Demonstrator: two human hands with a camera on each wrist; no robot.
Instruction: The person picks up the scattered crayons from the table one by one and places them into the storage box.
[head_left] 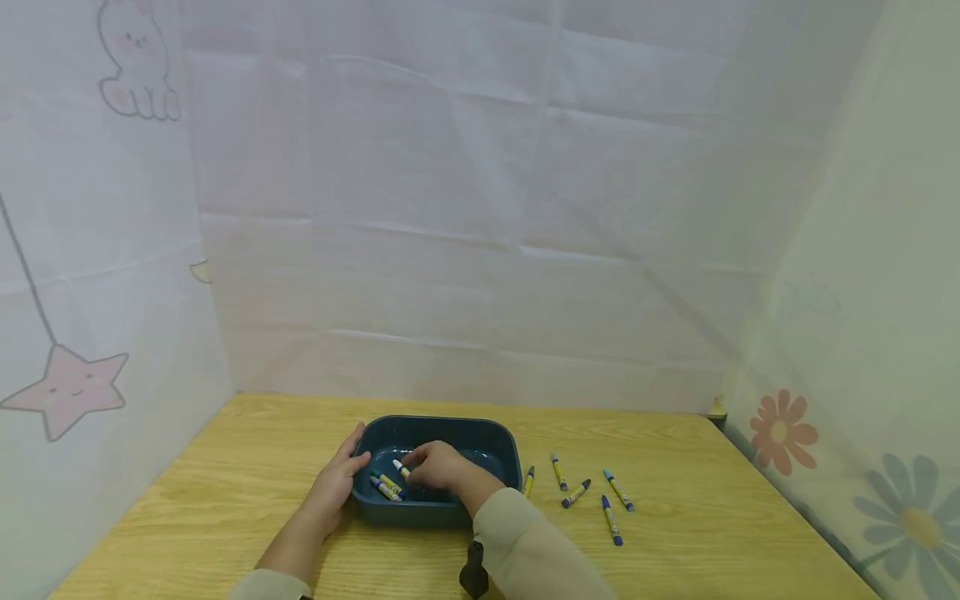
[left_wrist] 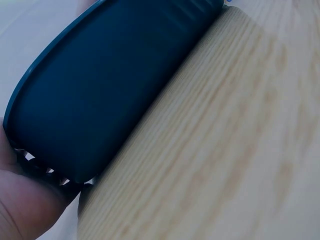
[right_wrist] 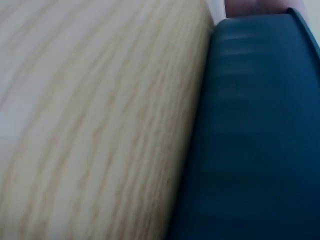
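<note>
Dark teal rectangular plastic tray (head_left: 491, 437) set on a light wooden tabletop (head_left: 675, 550), taken here as the landmark. Left hand (head_left: 337, 483) laid against the tray's left outer wall, fingers fairly straight along the rim, thumb side seen close up in the left wrist view against the tray's ribbed lower edge. Right hand (head_left: 438, 467) reaching down inside the tray, fingers curled and pinching a white-tipped wax crayon (head_left: 401, 469) near the tray's middle. Just left of that crayon, on the tray floor, two more yellow-and-blue wrapped crayons (head_left: 386, 486) lying side by side at a slant. Beige sleeve (head_left: 525, 550) crossing the tray's near right corner and hiding part of its front wall, with a small black device at the wrist.

Right of the tray, on bare wood, five loose blue and yellow crayons (head_left: 592, 496) scattered, the nearest almost touching the tray's right wall, the others spread farther right and well apart from both hands. Behind the tray, pale fabric curtains (head_left: 480, 208) enclosing the tabletop on three sides, printed with a pink star and rabbit to the left and flowers to the right. Right wrist view filled only by blurred tray wall and wood grain.
</note>
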